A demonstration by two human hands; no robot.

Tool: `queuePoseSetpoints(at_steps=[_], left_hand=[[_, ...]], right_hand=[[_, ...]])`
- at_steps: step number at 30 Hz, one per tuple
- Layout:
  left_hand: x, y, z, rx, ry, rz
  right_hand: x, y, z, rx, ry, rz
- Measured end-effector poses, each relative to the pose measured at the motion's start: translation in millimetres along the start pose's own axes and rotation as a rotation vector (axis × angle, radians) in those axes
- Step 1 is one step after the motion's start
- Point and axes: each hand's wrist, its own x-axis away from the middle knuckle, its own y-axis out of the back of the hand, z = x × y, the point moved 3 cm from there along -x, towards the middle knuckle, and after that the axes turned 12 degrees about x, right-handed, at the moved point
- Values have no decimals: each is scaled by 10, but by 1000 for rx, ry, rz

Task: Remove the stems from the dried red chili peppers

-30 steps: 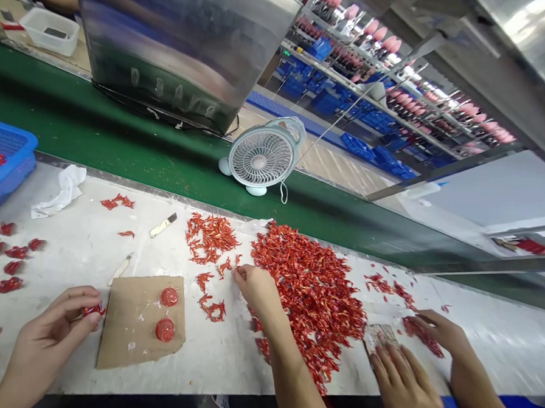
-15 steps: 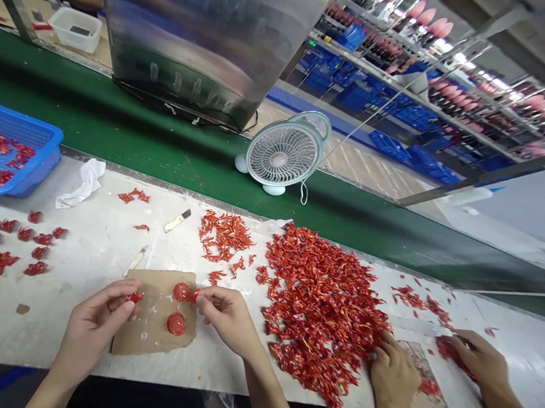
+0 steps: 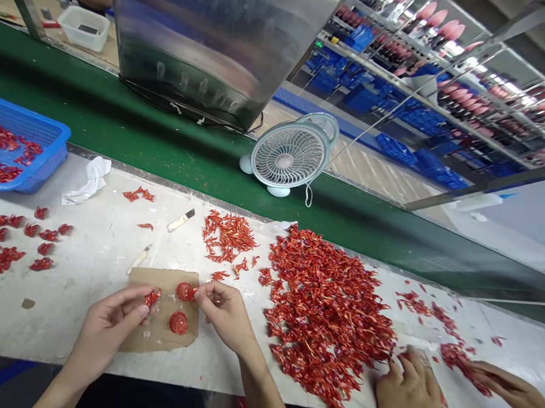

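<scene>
Because the left hand pinches a small red chili cluster in a narrow grip while the right hand pinches narrowly at a round red lump on a cardboard sheet, a slack pinch could drop the cluster or tug the lump onto the tabletop.

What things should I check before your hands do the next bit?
1. The left hand pinches a small red piece: ok.
2. The right hand has its fingers at a round red lump: firm grip, cannot tell.
3. A second round red lump sits on the cardboard: ok.
4. The utility knife lies away from both hands: ok.
5. A co-worker's hand stays apart from yours, beyond the big red pile: ok.
</scene>
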Motion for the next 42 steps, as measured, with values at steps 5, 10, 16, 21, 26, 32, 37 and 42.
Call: queuePoseSetpoints(at_steps=[5, 10, 16, 21, 26, 32, 37, 42], left_hand=[[-20, -173, 81, 44, 9, 38], [-3, -384, 114, 152, 26, 105], [31, -461, 116, 159, 3, 173], [47, -463, 125, 159, -23, 174], [59, -466, 167, 147, 27, 108], [87, -480, 166, 189, -2, 61], [97, -489, 109, 61, -113, 92], [166, -592, 24, -11, -136, 126]], right_hand=[[73, -55, -8, -308, -18, 106], [186, -138, 20, -473, 25, 123], [285, -191, 170, -372, 62, 68], [315, -211, 230, -295, 67, -5], [362, -245, 242, -267, 100, -70], [440, -290, 216, -206, 150, -168], [483, -308, 156, -193, 87, -194], [439, -265, 148, -238, 122, -197]])
